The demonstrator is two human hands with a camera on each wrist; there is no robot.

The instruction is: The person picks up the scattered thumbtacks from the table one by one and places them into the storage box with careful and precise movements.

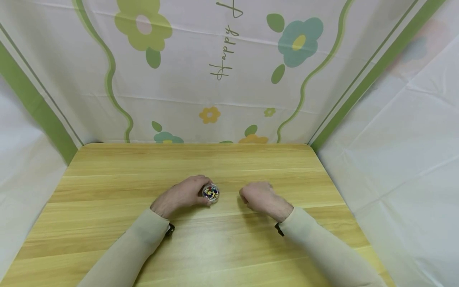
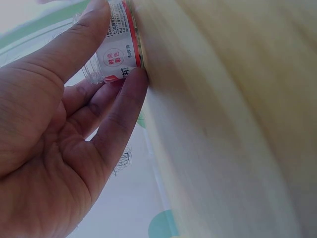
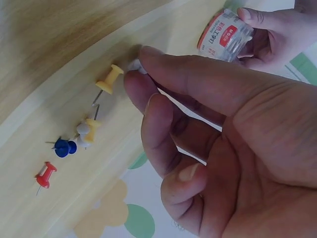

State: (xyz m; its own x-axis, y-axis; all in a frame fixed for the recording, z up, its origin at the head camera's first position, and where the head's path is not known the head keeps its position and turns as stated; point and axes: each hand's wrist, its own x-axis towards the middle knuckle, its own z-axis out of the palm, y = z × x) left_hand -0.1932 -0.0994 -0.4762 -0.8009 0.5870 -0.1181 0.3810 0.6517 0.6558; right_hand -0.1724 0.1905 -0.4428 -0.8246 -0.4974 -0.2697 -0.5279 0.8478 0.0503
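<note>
My left hand (image 1: 186,192) grips a small clear jar (image 1: 210,192) of colourful push pins, standing upright on the table with its top open. A white, red-edged label (image 2: 116,54) wraps the jar in the left wrist view. To the right of the jar, my right hand (image 1: 263,199) is low over the table. Its thumb and index fingertips pinch a white push pin (image 3: 136,66), mostly hidden. Beside those fingers lie a yellow push pin (image 3: 109,79), white and yellow ones close together, a blue push pin (image 3: 65,147) and a red push pin (image 3: 46,174).
The wood-grain table (image 1: 222,247) has rounded far corners. A white cloth printed with flowers (image 1: 211,91) hangs directly behind its far edge, and plain white cloth (image 1: 405,159) hangs along the right side. In the head view, my right hand hides the loose pins.
</note>
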